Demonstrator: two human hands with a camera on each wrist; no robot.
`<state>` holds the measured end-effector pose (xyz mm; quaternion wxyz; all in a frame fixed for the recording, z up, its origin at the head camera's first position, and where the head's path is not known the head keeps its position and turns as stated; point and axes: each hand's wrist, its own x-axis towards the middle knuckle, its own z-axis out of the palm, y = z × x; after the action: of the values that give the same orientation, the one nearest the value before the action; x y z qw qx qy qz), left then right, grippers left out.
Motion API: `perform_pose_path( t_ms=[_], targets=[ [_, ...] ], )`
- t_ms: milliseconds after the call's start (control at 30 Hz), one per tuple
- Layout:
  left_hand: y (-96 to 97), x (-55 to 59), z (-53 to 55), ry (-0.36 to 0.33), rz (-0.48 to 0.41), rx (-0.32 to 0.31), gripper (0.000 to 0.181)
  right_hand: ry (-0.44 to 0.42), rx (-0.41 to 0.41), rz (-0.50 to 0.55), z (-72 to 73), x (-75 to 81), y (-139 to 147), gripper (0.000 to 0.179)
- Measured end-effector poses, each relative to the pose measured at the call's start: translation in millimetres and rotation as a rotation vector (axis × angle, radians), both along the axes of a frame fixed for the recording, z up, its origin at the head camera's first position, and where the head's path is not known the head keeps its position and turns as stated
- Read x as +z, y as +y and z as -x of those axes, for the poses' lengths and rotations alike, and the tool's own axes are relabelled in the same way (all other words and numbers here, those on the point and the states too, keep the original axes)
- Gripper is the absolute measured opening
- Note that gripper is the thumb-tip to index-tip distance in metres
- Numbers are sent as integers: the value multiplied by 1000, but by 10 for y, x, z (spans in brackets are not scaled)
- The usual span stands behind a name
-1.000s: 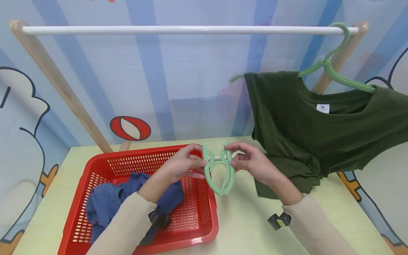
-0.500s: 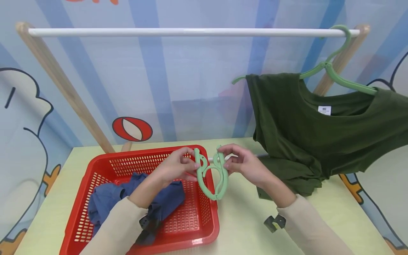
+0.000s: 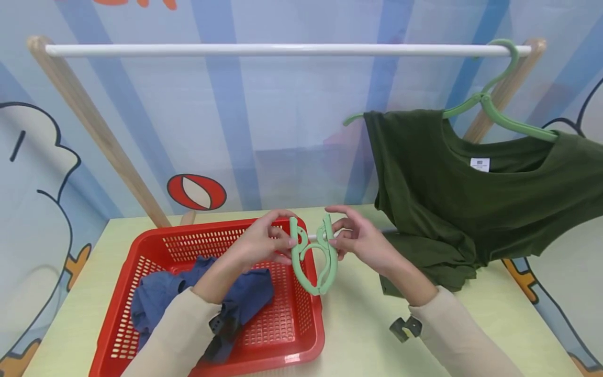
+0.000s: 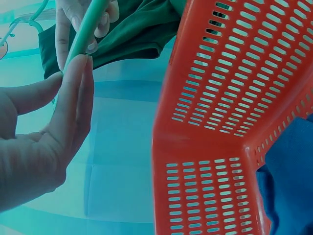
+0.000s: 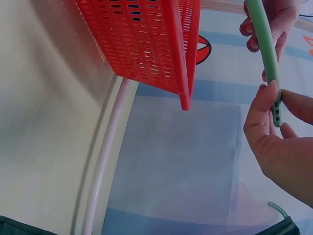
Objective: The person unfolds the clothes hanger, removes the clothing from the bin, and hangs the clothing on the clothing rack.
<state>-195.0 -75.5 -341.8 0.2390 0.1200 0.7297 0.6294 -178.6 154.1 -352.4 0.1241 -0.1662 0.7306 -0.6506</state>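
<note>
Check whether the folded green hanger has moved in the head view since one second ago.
Yes, slightly left: against the red plastic basket, the folded green hanger has shifted so its lower end now overlaps the right rim.

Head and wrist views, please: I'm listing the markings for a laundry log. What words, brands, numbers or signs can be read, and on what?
None can be read.
White neck label on the dark green shirt: print too small and blurred.
Orange marks atop the backdrop: perhaps letters, cut off by the picture's edge.
Folded green hanger, red basket: no text discernible.
</note>
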Motion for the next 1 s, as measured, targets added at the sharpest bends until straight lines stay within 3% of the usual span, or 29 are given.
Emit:
perform_pose_path(
  t_ms=[367,733,1000],
  targets=[
    [9,70,1,14,43,-21,50,-7,-25,-84,49,40,-9,42],
    [53,104,-39,108,114,5,44,-20,-37,-83,50,63,0,34],
    [84,120,-51,180,184,33,28,-5,-21,-90,58,80,5,30]
  ],
)
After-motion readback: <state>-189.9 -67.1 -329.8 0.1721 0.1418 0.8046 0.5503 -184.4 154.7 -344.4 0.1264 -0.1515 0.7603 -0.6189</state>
